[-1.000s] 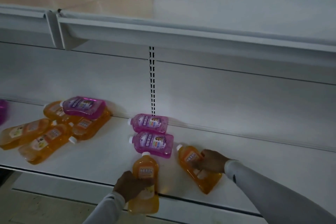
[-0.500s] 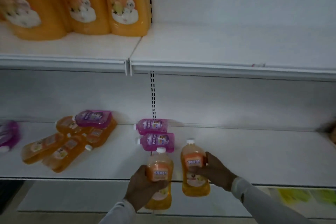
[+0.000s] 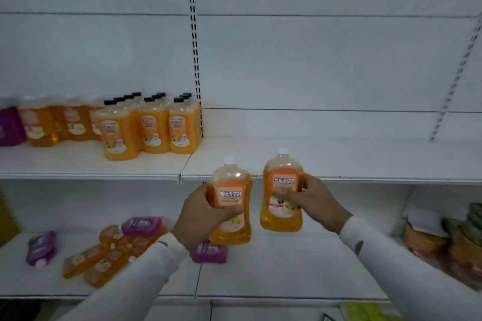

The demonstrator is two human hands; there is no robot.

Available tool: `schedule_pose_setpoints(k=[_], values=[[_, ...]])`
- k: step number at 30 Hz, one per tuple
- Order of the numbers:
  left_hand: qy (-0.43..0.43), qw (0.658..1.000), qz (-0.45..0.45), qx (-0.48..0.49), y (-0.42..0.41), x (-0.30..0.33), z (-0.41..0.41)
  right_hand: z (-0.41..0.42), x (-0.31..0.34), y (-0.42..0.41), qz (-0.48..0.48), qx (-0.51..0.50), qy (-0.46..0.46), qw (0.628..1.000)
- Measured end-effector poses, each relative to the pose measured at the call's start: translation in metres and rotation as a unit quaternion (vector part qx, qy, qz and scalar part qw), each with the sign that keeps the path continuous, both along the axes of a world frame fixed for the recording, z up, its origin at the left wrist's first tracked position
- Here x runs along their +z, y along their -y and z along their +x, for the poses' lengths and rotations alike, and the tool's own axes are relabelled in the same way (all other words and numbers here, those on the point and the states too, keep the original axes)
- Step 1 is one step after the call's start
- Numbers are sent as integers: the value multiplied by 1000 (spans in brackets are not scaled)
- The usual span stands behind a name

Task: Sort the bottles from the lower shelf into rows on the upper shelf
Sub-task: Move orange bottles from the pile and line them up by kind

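Both arms are in long white sleeves, snug fit, running right down to the wrists. The left sleeve [image 3: 146, 266] has a thin dark line near the cuff. The right sleeve [image 3: 396, 266] has a small dark oval mark just past the cuff. Both hands are bare.
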State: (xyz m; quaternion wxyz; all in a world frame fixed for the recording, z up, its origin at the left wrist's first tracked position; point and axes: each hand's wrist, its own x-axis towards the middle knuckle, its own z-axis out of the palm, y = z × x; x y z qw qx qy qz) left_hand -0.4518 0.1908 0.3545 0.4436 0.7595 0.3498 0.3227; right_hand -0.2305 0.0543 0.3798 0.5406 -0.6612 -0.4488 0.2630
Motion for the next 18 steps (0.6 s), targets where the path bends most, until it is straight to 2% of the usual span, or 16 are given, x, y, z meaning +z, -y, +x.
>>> schedule_pose_setpoints(k=[5,9,18], values=[[40,998,55,13,22,66,2,3,72,21,66,-2,53,996],[61,994,82,24,28,95,-14,-10,103,19,90,19,83,992],[76,987,100,100,-26,115,-120,-96,123,-72,115,116,101,981]])
